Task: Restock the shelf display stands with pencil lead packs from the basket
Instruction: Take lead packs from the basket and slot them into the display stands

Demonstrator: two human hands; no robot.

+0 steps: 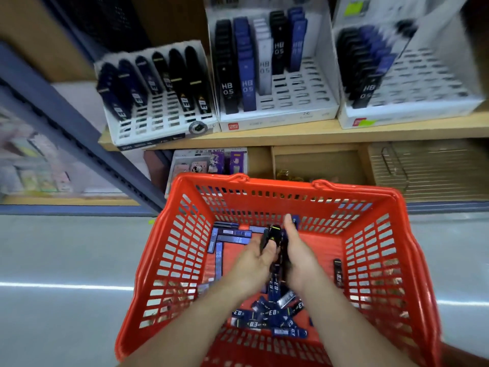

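- Inside the red basket, your left hand and right hand clasp together round a bunch of black lead packs
- Loose blue packs lie on its floor

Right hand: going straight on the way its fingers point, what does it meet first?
The right hand would likely meet the blue pack by the basket's far wall first; depth unclear.

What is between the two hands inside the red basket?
In the head view, a bundle of dark lead packs is held between the left hand and the right hand.
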